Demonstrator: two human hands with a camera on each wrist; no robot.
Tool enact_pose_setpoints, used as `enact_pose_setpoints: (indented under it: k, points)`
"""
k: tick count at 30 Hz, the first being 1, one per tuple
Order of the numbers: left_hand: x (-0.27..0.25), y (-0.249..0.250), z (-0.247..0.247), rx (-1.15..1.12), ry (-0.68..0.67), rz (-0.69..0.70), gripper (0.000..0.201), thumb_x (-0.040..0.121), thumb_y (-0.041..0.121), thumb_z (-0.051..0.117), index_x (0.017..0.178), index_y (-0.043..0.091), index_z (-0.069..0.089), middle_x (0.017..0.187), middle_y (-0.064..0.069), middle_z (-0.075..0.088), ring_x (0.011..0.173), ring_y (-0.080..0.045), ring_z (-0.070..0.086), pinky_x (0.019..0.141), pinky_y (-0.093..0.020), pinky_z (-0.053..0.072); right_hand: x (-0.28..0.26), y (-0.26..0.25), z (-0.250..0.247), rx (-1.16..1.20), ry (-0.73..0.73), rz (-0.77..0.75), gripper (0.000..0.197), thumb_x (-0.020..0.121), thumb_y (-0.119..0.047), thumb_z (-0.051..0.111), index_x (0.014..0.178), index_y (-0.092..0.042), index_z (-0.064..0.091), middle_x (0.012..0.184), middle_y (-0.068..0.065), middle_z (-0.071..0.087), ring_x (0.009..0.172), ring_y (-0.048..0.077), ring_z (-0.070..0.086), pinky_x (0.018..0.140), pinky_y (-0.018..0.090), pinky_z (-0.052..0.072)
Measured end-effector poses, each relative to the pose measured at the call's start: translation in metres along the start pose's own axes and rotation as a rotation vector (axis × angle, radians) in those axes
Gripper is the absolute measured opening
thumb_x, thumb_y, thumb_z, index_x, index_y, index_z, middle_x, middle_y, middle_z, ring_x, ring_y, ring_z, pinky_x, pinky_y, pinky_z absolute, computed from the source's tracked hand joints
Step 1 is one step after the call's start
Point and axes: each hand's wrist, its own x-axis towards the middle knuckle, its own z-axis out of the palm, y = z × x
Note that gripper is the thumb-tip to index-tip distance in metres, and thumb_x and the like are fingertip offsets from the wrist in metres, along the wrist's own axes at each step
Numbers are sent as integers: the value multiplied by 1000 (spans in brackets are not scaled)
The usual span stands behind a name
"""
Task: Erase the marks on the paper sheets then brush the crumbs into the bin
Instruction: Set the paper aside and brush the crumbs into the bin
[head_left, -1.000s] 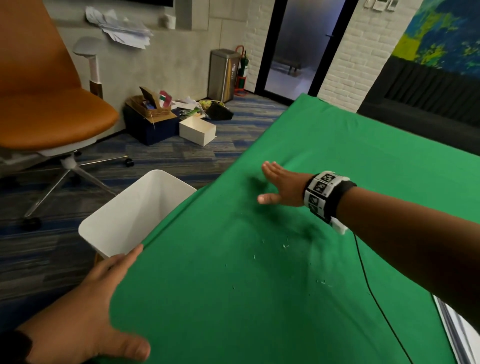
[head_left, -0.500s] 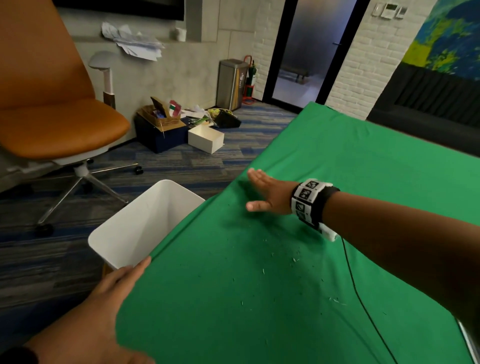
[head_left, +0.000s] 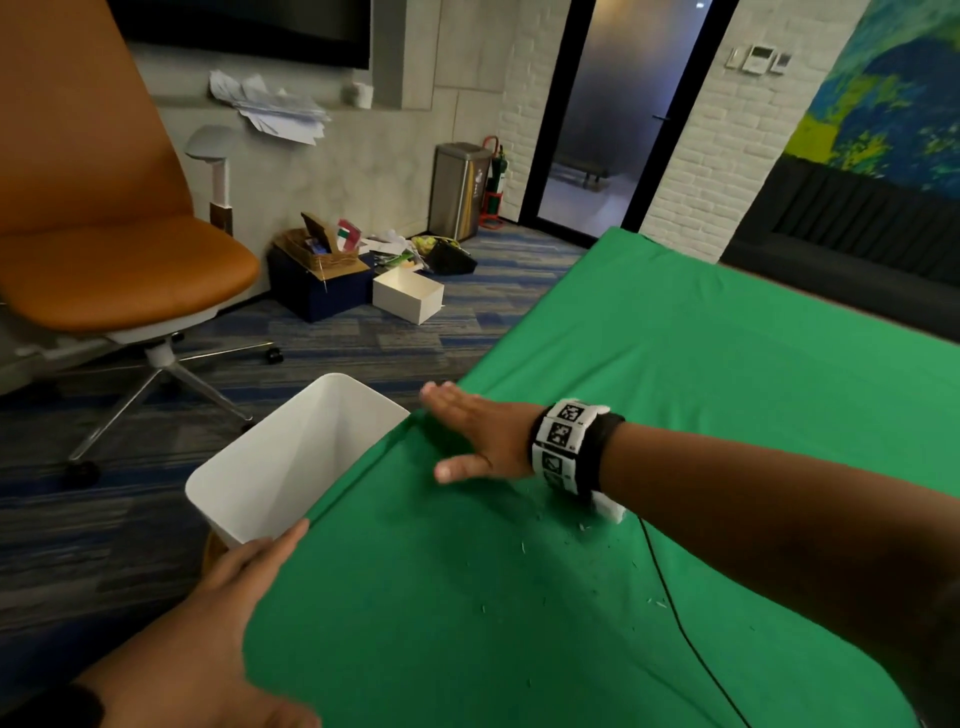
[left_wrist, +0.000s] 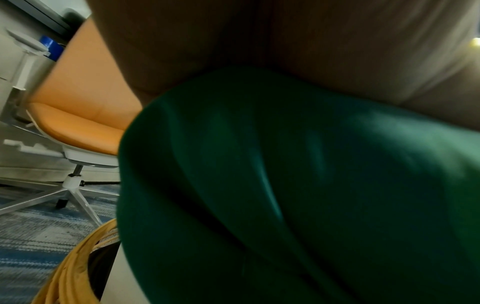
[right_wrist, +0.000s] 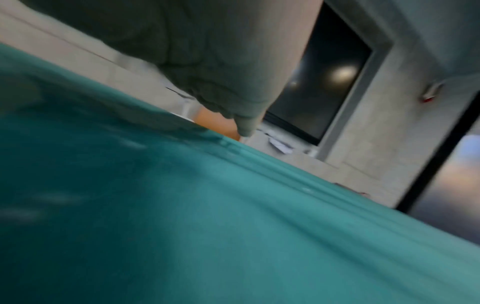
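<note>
A white bin (head_left: 291, 457) stands on the floor against the left edge of the table, which is covered by a green cloth (head_left: 649, 374). My right hand (head_left: 470, 439) lies flat on the cloth with straight fingers, its fingertips at the table edge just above the bin's rim. Small pale crumbs (head_left: 524, 548) are scattered over the cloth behind that hand and under my forearm. My left hand (head_left: 228, 597) rests flat against the table's near left edge beside the bin, holding nothing. No paper sheets show. Both wrist views are blurred and show mostly green cloth (left_wrist: 285, 185).
An orange office chair (head_left: 104, 249) stands left of the bin on the blue carpet. Boxes and clutter (head_left: 363, 275) lie by the far wall near a steel trash can (head_left: 460, 189). A thin black cable (head_left: 675, 613) runs across the cloth under my right arm.
My right hand has swept left across the cloth to the table edge above the bin. The left hand stays at the near edge.
</note>
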Motion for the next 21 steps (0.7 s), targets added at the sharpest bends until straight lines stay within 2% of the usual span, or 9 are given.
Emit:
enact_pose_setpoints:
  k: [4,5,7,10,11,13,15,17,21]
  points:
    - [-6,11,-4,-23,-21,9,147,39,83,86,151,64,-5,161,37,-2,154,-4,11,123,-42,30,7,22,-4,29,-84,437,126,77,-94,31,162,-13,-13,171,8,-14,159,27,-6,128,53,8]
    - [-8,16,-7,-35,-33,14,146,39,84,86,151,65,-6,158,41,-1,152,-1,12,123,-39,29,6,18,-1,16,-98,410,127,76,-95,32,163,-14,-13,171,8,-15,159,28,-5,128,54,7]
    - [-11,23,-12,-52,-54,13,147,37,84,86,150,65,-6,154,43,-5,151,2,7,124,-36,25,1,-6,7,-26,-77,187,124,80,-93,36,163,-14,-12,170,9,-17,158,29,-7,127,55,6]
    - [-13,28,-19,-88,-70,-12,154,30,81,90,152,64,-3,164,24,-15,154,-1,-12,128,-40,15,-17,-49,21,-81,-62,-160,124,72,-98,24,164,-21,-8,171,6,-13,158,25,-10,126,49,-3]
    - [-14,29,-20,-94,-62,-10,155,29,80,91,152,63,-2,165,20,-16,153,-1,-15,128,-42,13,-25,-60,22,-73,-34,-225,125,69,-98,20,164,-22,-7,172,5,-12,158,25,-10,125,47,-4]
    - [-17,29,-20,-67,-39,4,155,28,82,89,153,61,0,166,21,-13,154,-3,-16,128,-43,13,-41,-65,17,14,49,-210,127,67,-99,14,164,-20,-9,171,5,-14,158,24,-12,126,44,-4]
    - [-20,33,-20,9,-35,19,153,28,88,84,152,61,-1,162,30,-14,155,-8,-13,127,-46,15,-62,-44,10,102,142,-34,134,63,-104,9,163,-16,-11,169,5,-18,156,21,-15,128,45,-1]
    - [-24,42,-23,101,-57,7,148,29,96,76,149,64,-4,158,32,-29,156,-14,-12,126,-50,18,-94,-13,10,133,168,205,146,54,-110,4,162,-12,-11,169,6,-18,156,19,-15,129,47,5]
    - [-34,62,-34,318,-122,-20,123,36,109,51,141,74,-3,145,22,-55,155,-18,-16,126,-47,19,-184,39,43,91,-40,670,171,29,-113,-9,162,-5,-7,170,15,-13,158,25,-8,127,39,0]
